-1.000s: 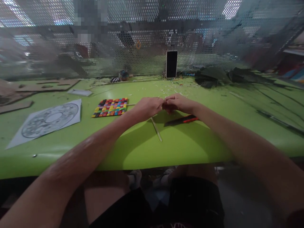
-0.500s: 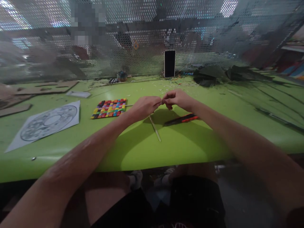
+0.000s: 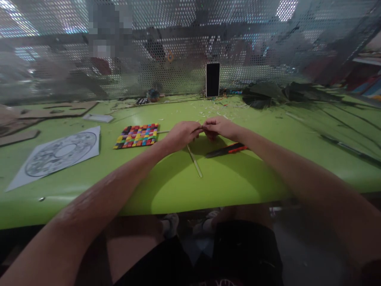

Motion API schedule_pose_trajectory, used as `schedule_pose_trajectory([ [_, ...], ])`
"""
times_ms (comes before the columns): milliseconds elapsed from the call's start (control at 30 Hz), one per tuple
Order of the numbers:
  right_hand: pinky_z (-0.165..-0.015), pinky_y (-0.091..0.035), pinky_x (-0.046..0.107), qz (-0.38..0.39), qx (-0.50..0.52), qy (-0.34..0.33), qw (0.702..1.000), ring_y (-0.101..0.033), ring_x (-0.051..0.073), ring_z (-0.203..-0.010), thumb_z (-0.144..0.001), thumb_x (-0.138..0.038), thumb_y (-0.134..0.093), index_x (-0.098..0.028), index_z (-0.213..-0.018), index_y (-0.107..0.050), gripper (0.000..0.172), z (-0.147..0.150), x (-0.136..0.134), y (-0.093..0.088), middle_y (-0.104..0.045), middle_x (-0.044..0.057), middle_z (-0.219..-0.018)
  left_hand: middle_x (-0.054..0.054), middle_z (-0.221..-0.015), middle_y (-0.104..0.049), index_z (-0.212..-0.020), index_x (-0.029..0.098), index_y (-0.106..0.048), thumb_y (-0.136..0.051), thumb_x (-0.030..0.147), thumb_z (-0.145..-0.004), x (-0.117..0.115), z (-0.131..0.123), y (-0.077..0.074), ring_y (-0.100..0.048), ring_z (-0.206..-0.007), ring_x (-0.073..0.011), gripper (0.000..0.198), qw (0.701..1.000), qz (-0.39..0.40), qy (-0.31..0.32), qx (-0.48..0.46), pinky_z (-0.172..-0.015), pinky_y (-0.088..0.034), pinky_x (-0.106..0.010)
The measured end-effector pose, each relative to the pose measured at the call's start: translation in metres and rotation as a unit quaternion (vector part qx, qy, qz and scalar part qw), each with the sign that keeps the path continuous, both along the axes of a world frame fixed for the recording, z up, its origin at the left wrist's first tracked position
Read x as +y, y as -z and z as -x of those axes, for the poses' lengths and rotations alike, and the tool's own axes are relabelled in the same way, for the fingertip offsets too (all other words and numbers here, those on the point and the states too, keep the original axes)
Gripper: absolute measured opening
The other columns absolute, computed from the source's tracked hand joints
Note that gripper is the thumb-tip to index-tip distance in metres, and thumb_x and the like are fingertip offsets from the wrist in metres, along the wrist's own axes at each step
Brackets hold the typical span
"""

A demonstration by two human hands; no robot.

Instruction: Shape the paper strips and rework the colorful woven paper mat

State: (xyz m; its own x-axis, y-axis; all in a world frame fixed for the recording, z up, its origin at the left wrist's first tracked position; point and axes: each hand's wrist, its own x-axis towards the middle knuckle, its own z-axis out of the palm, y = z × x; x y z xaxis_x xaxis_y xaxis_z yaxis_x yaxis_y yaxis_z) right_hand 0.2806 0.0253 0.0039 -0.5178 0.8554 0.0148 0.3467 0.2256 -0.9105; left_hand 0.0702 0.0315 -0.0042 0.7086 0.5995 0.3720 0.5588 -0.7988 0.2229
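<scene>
My left hand [image 3: 184,133] is closed in a pinch above the green table. Pale thin strips [image 3: 195,163] come out from beneath it, one slanting toward me and another pointing left toward a woven mat. My right hand [image 3: 220,128] is also pinched, its fingertips meeting those of the left. Whatever lies between the fingertips is too small to make out. Close below my right wrist lies a dark cutting tool with red handles [image 3: 228,150], probably scissors. The colourful checkered woven mat [image 3: 137,136] rests left of my left hand.
A printed sheet with a ring pattern [image 3: 64,153] lies on the green table [image 3: 178,194] at left, near cardboard pieces [image 3: 59,110]. A phone [image 3: 212,79] stands against the perforated metal screen. Small scraps litter the back. Dark leaves [image 3: 264,95] lie at the back right.
My right hand has lowered slightly and its fingers have curled closer against my left fingertips. The left hand, strips and mat have hardly moved.
</scene>
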Motion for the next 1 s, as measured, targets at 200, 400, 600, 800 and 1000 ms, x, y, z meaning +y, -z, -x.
schedule_pose_trajectory([
  [200,-0.052,-0.044,0.023,-0.014,-0.011,-0.008,1.0,-0.058,0.012,-0.052,-0.098,-0.035,-0.062,-0.017,-0.07,-0.056,0.033,0.0003,-0.0002,-0.0003,-0.058,0.0,-0.058,-0.004,-0.074,-0.07,-0.082,0.015,-0.066,-0.046,0.028,-0.1,-0.0005,-0.0007,0.0026,-0.06,-0.065,-0.014,0.03,1.0,0.0,0.009,-0.028,-0.065,-0.041,-0.025],
  [400,-0.054,-0.046,0.022,-0.013,-0.026,-0.007,1.0,-0.059,0.011,-0.055,-0.101,-0.03,-0.056,-0.015,-0.075,-0.061,0.029,0.0007,-0.0007,-0.0018,-0.062,0.001,-0.063,-0.005,-0.072,-0.067,-0.078,0.015,-0.065,-0.048,0.024,-0.095,-0.0016,0.0008,0.0005,-0.055,-0.064,-0.0147,0.026,0.999,-0.037,0.008,-0.02,-0.063,-0.038,-0.027],
  [600,-0.054,-0.046,0.022,-0.021,-0.032,-0.016,0.999,-0.06,0.011,-0.056,-0.096,-0.023,-0.057,-0.016,-0.079,-0.062,0.019,0.0028,-0.0035,-0.0031,-0.064,0.001,-0.066,-0.005,-0.07,-0.065,-0.075,0.016,-0.062,-0.049,0.022,-0.092,-0.0048,0.0004,-0.0037,-0.053,-0.064,-0.0154,0.023,0.999,-0.034,-0.006,-0.008,-0.06,-0.034,-0.029],
  [800,-0.054,-0.044,0.022,-0.034,-0.051,-0.018,0.998,-0.057,0.011,-0.054,-0.094,-0.021,-0.058,-0.017,-0.079,-0.062,0.017,0.0033,-0.0008,-0.0003,-0.062,-0.001,-0.062,-0.006,-0.077,-0.068,-0.084,0.017,-0.067,-0.048,0.02,-0.09,-0.0061,-0.0024,-0.0052,-0.058,-0.071,-0.0176,0.02,0.999,-0.028,-0.008,0.017,-0.063,-0.038,-0.029],
  [1000,-0.055,-0.044,0.023,-0.065,-0.067,-0.027,0.995,-0.057,0.011,-0.056,-0.093,-0.02,-0.057,-0.017,-0.078,-0.064,0.016,0.0042,-0.0035,-0.0019,-0.062,0.0,-0.064,-0.007,-0.082,-0.071,-0.092,0.017,-0.07,-0.049,0.02,-0.09,-0.0066,-0.0027,-0.0053,-0.06,-0.073,-0.0186,0.022,1.0,-0.019,-0.007,0.023,-0.063,-0.038,-0.029],
])
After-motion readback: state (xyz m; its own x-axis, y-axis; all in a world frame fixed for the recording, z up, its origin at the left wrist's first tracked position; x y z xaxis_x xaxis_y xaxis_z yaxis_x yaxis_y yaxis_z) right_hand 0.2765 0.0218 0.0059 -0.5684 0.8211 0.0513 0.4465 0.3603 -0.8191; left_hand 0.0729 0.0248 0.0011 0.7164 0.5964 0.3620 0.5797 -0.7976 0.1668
